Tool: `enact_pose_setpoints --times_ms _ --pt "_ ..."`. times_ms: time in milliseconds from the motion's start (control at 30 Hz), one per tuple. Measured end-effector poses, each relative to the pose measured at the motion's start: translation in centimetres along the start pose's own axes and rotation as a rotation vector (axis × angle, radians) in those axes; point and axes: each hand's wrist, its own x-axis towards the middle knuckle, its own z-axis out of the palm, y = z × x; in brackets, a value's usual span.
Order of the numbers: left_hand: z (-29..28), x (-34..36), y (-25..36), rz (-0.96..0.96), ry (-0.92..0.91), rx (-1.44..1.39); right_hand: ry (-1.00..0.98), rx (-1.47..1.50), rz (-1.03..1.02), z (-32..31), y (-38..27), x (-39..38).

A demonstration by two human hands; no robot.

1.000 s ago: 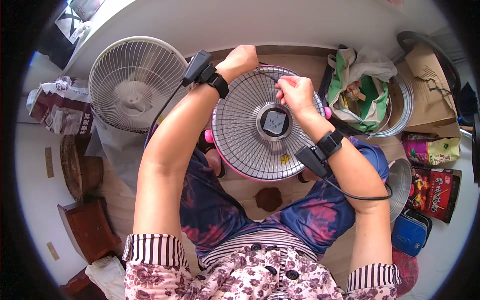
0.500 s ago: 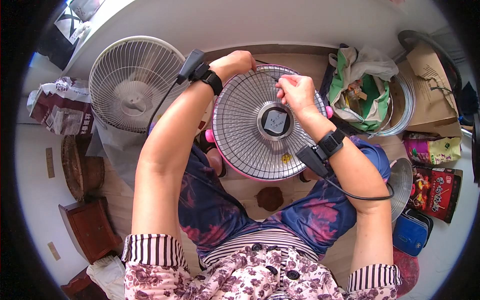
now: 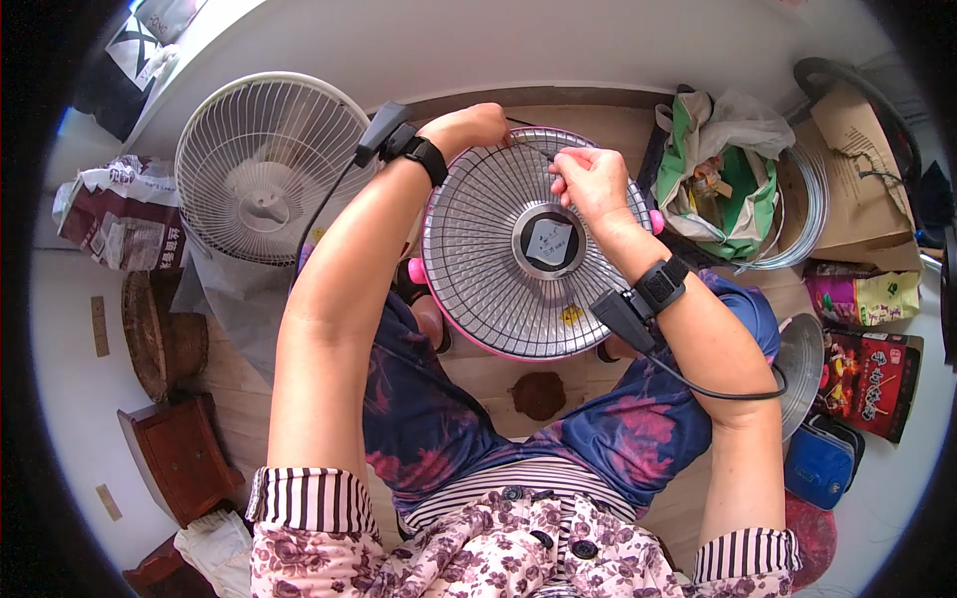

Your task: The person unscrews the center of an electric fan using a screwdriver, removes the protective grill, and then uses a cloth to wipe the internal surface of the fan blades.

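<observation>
A round electric heater [image 3: 478,289] with a pink rim and a dark wire grille stands between my knees, its face turned up. A pale label covers part of its central disc [image 3: 549,242]. My left hand [image 3: 471,128] is bent over the upper left edge of the grille, fingers curled down on the rim and partly hidden. Above the grille's upper right part, my right hand [image 3: 593,181] has thumb and forefinger pinched together. A small dark tip shows at the pinch, too small to name. Both wrists wear black straps with cabled devices.
A white fan [image 3: 267,164] stands left of the heater. At right are a green and white bag [image 3: 743,204], a coil of wire [image 3: 812,214], a cardboard box [image 3: 862,179] and a blue case [image 3: 820,463]. A wooden stool [image 3: 179,453] sits lower left. The wall runs behind.
My left hand and forearm have shifted very slightly, with the fingers still at the rim. The right hand keeps its pinch in nearly the same place.
</observation>
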Motion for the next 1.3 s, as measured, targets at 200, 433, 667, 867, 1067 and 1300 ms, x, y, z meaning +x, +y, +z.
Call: enact_pose_setpoints --times_ms 200,433,667,867,1067,1300 --pt "-1.5 -2.0 2.4 -0.051 -0.078 -0.077 0.009 -0.015 -0.003 -0.2 0.2 0.2" --pt "0.0 -0.1 0.4 -0.172 -0.018 -0.065 0.047 -0.142 -0.046 0.3 -1.2 -0.6" --pt "0.1 0.3 0.2 -0.109 0.011 -0.127 0.034 -0.396 -0.118 -0.2 -1.2 -0.1" --pt "-0.1 -0.4 0.4 -0.047 0.016 -0.075 0.037 -0.396 -0.129 -0.1 -0.6 1.0" --pt "-0.2 -0.6 0.8 -0.056 -0.017 -0.072 0.005 -0.388 -0.073 -0.2 -0.8 1.6" --pt "-0.5 -0.9 1.4 -0.004 -0.037 -0.023 0.039 -0.407 -0.134 -0.4 0.2 1.8"
